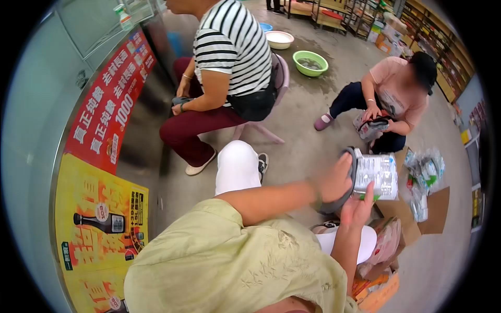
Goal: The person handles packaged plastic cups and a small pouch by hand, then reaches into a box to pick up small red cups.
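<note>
In front of my right knee, my right hand [359, 207] holds a clear plastic package [383, 175] with white print from below, its thumb or a finger up against the near side. A dark grey soft item [348, 190], whose kind I cannot make out, lies along the package's left edge. My left hand [335, 178] rests against that grey item, smeared by motion, so its grip is unclear.
An open cardboard box [436, 211] with plastic packs [424, 169] stands at right. A crouching person [399, 91] handles a similar package; another person [235, 57] sits on a pink chair [283, 78]. Basins, including a green one [310, 63], stand behind. A poster-covered cabinet [104, 219] is at left.
</note>
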Demonstrator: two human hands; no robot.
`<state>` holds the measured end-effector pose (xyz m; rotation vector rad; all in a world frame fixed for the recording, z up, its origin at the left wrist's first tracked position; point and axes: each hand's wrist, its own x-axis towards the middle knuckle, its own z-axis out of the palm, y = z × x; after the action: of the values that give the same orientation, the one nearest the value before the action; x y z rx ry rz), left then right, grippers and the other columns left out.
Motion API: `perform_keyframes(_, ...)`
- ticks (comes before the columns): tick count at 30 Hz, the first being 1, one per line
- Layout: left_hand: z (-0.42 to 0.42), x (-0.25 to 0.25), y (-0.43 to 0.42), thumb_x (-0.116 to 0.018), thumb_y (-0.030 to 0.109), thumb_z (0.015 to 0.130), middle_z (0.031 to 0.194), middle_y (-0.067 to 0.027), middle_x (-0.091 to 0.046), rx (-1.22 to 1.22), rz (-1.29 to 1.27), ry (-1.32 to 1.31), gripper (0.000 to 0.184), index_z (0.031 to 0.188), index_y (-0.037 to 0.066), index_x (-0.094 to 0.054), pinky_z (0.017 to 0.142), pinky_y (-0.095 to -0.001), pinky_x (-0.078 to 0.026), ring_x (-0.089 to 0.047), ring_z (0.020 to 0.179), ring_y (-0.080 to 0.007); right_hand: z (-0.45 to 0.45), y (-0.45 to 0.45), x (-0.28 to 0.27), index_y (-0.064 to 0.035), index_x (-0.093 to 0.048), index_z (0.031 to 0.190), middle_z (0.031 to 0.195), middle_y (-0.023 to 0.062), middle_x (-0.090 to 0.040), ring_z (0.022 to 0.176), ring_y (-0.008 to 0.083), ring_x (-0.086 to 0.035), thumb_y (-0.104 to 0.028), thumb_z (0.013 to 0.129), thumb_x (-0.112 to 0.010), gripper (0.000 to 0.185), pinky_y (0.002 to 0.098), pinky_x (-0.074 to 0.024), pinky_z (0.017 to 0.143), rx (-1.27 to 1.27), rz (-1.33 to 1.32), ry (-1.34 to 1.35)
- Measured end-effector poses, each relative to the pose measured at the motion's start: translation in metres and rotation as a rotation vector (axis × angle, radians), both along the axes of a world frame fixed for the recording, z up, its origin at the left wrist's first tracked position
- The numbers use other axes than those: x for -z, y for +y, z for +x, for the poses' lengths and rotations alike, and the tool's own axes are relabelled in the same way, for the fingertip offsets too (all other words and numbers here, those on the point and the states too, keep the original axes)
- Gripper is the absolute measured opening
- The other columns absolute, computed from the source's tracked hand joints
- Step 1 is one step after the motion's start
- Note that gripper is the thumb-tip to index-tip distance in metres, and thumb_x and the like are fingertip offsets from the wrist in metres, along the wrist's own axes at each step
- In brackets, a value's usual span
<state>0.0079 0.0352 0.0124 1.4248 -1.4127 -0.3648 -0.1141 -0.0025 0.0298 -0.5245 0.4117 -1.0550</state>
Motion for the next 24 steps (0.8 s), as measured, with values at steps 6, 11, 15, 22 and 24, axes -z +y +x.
perform_keyframes(6, 0.017, -0.019, -0.006, -0.047, 0.014, 0.081, 0.114, -0.0295, -0.049, 0.088, 0.062, 0.023, 0.045, 0.122, -0.002, -0.039, 0.086, -0.0450, -0.044, -0.051, 0.102, -0.0449, 0.000, -0.016, 0.005, -0.0051, -0.046, 0.128, 0.128, 0.0095, -0.052, 0.119, 0.0253, -0.047, -0.029, 0.093, -0.054, 0.043, 0.0414, -0.0332, 0.105, -0.030, 0.118, -0.159)
perform_keyframes(11, -0.012, -0.030, 0.024, -0.051, 0.016, 0.079, 0.114, -0.0227, -0.054, 0.103, 0.145, -0.172, 0.051, 0.127, 0.002, -0.039, 0.082, -0.0450, -0.046, -0.054, 0.099, -0.0413, 0.007, -0.019, -0.024, -0.0040, -0.040, 0.132, 0.128, 0.0104, -0.050, 0.117, 0.0275, -0.048, -0.023, 0.093, -0.054, 0.045, 0.0442, -0.0374, 0.102, 0.228, -0.037, -0.131)
perform_keyframes(15, -0.020, -0.024, 0.045, -0.051, 0.016, 0.078, 0.115, -0.0219, -0.055, 0.319, 0.201, -0.436, 0.047, 0.123, 0.003, -0.046, 0.081, -0.0435, -0.047, -0.056, 0.098, -0.0384, -0.003, -0.027, -0.037, -0.0045, -0.031, 0.138, 0.138, 0.0137, -0.041, 0.125, 0.0334, -0.041, -0.019, 0.094, -0.052, 0.051, 0.0544, -0.0324, 0.106, 0.050, -0.067, -0.333)
perform_keyframes(22, 0.051, 0.003, 0.027, -0.047, 0.010, 0.081, 0.097, -0.0137, -0.064, 0.097, 0.379, -0.039, 0.030, 0.108, 0.001, -0.059, 0.077, -0.0340, -0.049, -0.061, 0.090, -0.0256, -0.020, -0.024, -0.047, -0.0069, -0.030, 0.138, 0.140, 0.0126, -0.038, 0.130, 0.0336, -0.036, -0.016, 0.092, -0.053, 0.052, 0.0599, -0.0283, 0.107, 0.031, -0.115, -0.346)
perform_keyframes(24, 0.072, -0.015, 0.027, -0.049, 0.010, 0.084, 0.093, -0.0071, -0.065, 0.059, 0.309, 0.319, 0.030, 0.111, 0.000, -0.058, 0.078, -0.0289, -0.048, -0.060, 0.086, -0.0166, -0.021, -0.022, -0.042, -0.0079, -0.033, 0.137, 0.138, 0.0111, -0.041, 0.129, 0.0306, -0.038, -0.014, 0.092, -0.054, 0.051, 0.0545, -0.0300, 0.108, 0.062, -0.081, -0.293)
